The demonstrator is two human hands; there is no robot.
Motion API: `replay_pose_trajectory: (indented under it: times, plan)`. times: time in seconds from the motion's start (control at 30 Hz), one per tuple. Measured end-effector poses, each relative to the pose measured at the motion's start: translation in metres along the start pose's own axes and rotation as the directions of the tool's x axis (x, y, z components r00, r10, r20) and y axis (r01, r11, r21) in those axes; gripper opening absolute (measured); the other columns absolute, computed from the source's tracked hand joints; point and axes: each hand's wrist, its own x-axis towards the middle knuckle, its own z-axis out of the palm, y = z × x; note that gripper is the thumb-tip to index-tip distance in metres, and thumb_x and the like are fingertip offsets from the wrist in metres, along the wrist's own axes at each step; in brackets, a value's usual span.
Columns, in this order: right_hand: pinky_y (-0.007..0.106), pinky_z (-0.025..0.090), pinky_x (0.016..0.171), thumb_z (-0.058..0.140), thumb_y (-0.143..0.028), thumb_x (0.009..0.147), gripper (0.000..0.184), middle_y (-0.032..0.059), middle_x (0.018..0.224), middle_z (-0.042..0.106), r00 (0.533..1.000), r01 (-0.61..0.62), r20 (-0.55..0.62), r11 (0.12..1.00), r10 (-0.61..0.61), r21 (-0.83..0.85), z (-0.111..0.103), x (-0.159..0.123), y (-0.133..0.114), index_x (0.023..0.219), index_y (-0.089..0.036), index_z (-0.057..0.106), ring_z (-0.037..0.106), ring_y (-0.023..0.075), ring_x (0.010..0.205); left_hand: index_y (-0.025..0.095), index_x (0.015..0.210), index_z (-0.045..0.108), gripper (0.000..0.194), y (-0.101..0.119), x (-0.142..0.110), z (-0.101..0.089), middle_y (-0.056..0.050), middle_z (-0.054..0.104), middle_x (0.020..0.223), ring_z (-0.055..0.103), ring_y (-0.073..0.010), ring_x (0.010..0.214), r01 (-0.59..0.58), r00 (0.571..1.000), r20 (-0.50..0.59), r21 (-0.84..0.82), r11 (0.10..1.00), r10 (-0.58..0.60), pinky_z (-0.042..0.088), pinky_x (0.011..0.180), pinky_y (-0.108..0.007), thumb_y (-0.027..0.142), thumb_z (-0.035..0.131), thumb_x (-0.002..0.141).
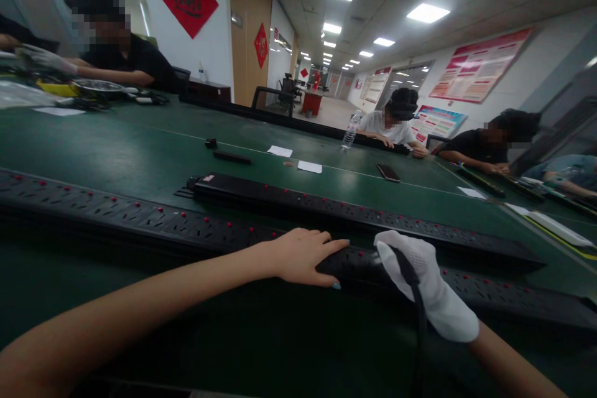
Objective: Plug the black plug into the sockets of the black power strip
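My bare left hand (303, 255) lies over the near long black power strip (140, 221), fingers stretched along its top and thumb on its front side. My right hand (429, 286), in a white glove, is closed on a black cable or tool (417, 323) whose end meets the same strip just right of my left fingertips. A second long black power strip (354, 211) with red buttons lies parallel behind the first.
Green table (116, 149) carries paper slips (310, 166), a phone (388, 172), a small black bar (232, 157) and a water bottle (349, 131). Other people sit at the far left (121, 56) and the far right (396, 124). Yellow-edged strips (559, 230) lie at right.
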Motion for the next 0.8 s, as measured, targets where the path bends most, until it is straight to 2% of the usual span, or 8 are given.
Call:
replay_pose_trajectory:
  times: [0.07, 0.13, 0.17, 0.37, 0.57, 0.67, 0.8]
  plan:
    - [0.023, 0.041, 0.055, 0.036, -0.031, 0.090, 0.020, 0.0010, 0.070, 0.058, 0.995, -0.084, 0.068, 0.978, 0.072, 0.192, 0.000, 0.005, -0.006, 0.085, -0.019, 0.050, 0.054, 0.0114, 0.058, 0.018, 0.135, 0.025, 0.071, 0.001, 0.001, 0.000, -0.011, 0.056, 0.111, 0.057, -0.0244, 0.096, -0.003, 1.000, -0.008, -0.004, 1.000, 0.003, 0.045, 0.077, -0.035, 0.061, 0.038, 0.080]
    - [0.022, 0.041, 0.053, 0.038, -0.032, 0.090, 0.018, 0.0008, 0.071, 0.058, 0.976, -0.110, 0.212, 0.960, 0.054, 0.259, 0.005, 0.014, -0.012, 0.083, -0.019, 0.049, 0.053, 0.0111, 0.057, 0.018, 0.133, 0.029, 0.070, 0.001, 0.003, 0.000, -0.011, 0.057, 0.107, 0.058, -0.0239, 0.092, -0.008, 1.000, -0.012, -0.007, 1.000, 0.008, 0.046, 0.074, -0.034, 0.061, 0.039, 0.080]
    - [0.022, 0.040, 0.052, 0.039, -0.033, 0.089, 0.018, 0.0007, 0.070, 0.058, 0.970, -0.110, 0.240, 0.960, 0.047, 0.257, 0.009, 0.018, -0.015, 0.082, -0.019, 0.049, 0.053, 0.0110, 0.056, 0.017, 0.131, 0.031, 0.068, 0.001, 0.003, 0.000, -0.011, 0.057, 0.106, 0.058, -0.0237, 0.091, -0.008, 1.000, -0.016, -0.007, 1.000, 0.008, 0.046, 0.072, -0.034, 0.061, 0.039, 0.079]
    - [0.022, 0.037, 0.052, 0.037, -0.040, 0.089, 0.026, -0.0002, 0.063, 0.057, 0.970, -0.042, 0.241, 0.997, 0.024, 0.071, 0.027, 0.030, -0.019, 0.081, -0.019, 0.051, 0.053, 0.0111, 0.052, 0.014, 0.119, 0.044, 0.062, -0.002, 0.004, 0.005, -0.012, 0.057, 0.106, 0.058, -0.0249, 0.090, -0.006, 1.000, -0.010, 0.001, 1.000, 0.006, 0.046, 0.072, -0.035, 0.062, 0.038, 0.079]
    - [0.023, 0.026, 0.047, 0.042, -0.038, 0.086, 0.025, -0.0004, 0.058, 0.056, 0.978, 0.130, 0.189, 0.967, -0.089, -0.218, 0.031, 0.019, -0.025, 0.073, -0.019, 0.051, 0.049, 0.0100, 0.047, 0.010, 0.131, 0.029, 0.074, -0.002, 0.004, 0.007, -0.012, 0.057, 0.108, 0.057, -0.0246, 0.093, 0.008, 0.998, -0.067, -0.040, 0.999, -0.010, 0.044, 0.077, -0.034, 0.060, 0.041, 0.078]
    - [0.023, 0.025, 0.047, 0.044, -0.037, 0.086, 0.024, -0.0005, 0.059, 0.056, 0.975, 0.153, 0.195, 0.961, -0.109, -0.229, 0.034, 0.016, -0.025, 0.074, -0.019, 0.052, 0.047, 0.0097, 0.048, 0.010, 0.130, 0.032, 0.073, -0.001, 0.004, 0.007, -0.012, 0.057, 0.109, 0.057, -0.0245, 0.094, 0.011, 0.998, -0.058, -0.047, 0.999, -0.014, 0.044, 0.077, -0.034, 0.060, 0.041, 0.078]
    - [0.022, 0.029, 0.050, 0.046, -0.037, 0.085, 0.020, 0.0004, 0.065, 0.058, 0.965, 0.154, 0.237, 0.976, -0.116, -0.150, 0.034, 0.016, -0.021, 0.079, -0.019, 0.052, 0.049, 0.0098, 0.051, 0.009, 0.131, 0.031, 0.072, -0.001, 0.005, 0.006, -0.013, 0.056, 0.111, 0.056, -0.0244, 0.095, 0.013, 0.999, -0.042, -0.064, 0.998, -0.016, 0.043, 0.079, -0.033, 0.058, 0.042, 0.079]
